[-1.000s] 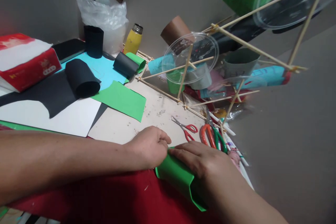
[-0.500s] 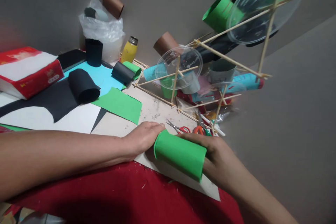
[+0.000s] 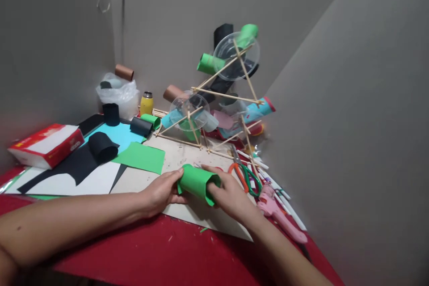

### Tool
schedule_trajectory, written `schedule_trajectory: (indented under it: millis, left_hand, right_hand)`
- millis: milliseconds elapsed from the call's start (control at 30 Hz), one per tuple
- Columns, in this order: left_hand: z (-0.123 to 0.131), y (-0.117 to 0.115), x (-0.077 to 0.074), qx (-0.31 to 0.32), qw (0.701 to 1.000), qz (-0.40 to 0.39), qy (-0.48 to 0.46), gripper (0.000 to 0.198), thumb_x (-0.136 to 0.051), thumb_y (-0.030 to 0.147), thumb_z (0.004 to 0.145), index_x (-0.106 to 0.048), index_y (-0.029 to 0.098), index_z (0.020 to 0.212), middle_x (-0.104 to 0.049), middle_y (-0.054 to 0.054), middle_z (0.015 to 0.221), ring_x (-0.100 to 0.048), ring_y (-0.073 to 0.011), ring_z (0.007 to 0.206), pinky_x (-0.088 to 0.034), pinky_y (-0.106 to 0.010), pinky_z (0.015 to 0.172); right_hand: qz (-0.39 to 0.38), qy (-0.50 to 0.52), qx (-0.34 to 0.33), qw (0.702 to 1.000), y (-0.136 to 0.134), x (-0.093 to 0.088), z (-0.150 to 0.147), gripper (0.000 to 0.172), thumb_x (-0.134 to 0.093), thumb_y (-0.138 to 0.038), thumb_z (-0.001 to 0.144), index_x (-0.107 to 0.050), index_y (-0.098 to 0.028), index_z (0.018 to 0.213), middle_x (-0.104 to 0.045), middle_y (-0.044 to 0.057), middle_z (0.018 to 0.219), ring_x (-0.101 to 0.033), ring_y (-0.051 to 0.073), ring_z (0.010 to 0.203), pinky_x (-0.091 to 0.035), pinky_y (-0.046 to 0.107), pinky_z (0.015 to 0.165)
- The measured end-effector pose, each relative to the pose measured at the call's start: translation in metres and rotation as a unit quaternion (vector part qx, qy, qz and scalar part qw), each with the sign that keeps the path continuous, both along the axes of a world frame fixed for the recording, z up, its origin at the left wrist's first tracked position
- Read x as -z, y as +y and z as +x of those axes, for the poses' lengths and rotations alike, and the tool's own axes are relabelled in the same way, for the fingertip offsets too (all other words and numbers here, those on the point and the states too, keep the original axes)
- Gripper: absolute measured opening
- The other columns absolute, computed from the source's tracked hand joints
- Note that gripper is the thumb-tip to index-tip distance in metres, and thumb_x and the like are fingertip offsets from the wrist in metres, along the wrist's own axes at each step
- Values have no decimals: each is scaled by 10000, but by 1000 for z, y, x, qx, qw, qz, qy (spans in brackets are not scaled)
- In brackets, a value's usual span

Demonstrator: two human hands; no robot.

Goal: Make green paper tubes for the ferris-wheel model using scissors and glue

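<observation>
Between my two hands, above a pale board, is a green paper tube lying on its side. My left hand grips its left end, thumb on the rim. At the right end my right hand is closed on the tube, with fingers inside the opening. Just beyond my hands lie a flat piece of green paper and scissors with orange and green handles. A pink glue gun rests to the right of my right hand.
A stick frame with clear plastic discs and coloured tubes rises at the back. On the left are a red-and-white tissue pack, black paper and black tubes. A yellow bottle stands near a plastic bag.
My view has tilted up and drawn back, bringing the glue gun into sight. The green tube has turned so its right opening shows, with my right fingers inside it.
</observation>
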State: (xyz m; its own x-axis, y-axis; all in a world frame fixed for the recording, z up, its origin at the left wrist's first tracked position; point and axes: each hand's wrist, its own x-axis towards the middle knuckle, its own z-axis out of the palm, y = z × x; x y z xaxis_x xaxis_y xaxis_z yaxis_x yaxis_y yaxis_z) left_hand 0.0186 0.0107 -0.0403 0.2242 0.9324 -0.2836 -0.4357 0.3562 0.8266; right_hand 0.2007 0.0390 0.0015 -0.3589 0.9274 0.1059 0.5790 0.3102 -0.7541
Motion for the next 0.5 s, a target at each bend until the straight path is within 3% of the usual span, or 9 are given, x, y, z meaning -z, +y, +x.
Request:
schedule_trajectory:
  millis: [133, 333, 500]
  left_hand:
    - [1, -4, -1, -9, 998, 49, 36, 418, -656, 476, 848, -649, 157, 1119, -672, -89, 1045, -611, -192, 908, -548, -322, 776]
    - [1, -3, -3, -36, 995, 67, 63, 437, -760, 536, 713, -673, 152, 904, -659, -11, 773, -600, -153, 710, -536, -325, 726]
    - [0, -3, -3, -68, 993, 52, 82, 483, -801, 542, 637, -656, 138, 856, -643, 2, 706, -574, -133, 626, -517, -290, 651]
  right_hand:
    - [-11, 21, 16, 1000, -6, 1, 0, 595, -498, -129, 696, -651, -123, 1271, -672, 141, 1273, -637, 297, 1149, -511, 434, 964]
    - [-27, 57, -13, 998, -19, -1, -1, 564, -536, -239, 787, -599, -97, 1329, -708, 143, 1189, -680, 283, 1060, -543, 411, 914]
    - [-26, 78, -33, 996, -27, -3, 0, 614, -615, -402, 819, -575, -102, 1353, -615, 160, 1347, -578, 305, 1227, -438, 431, 1050]
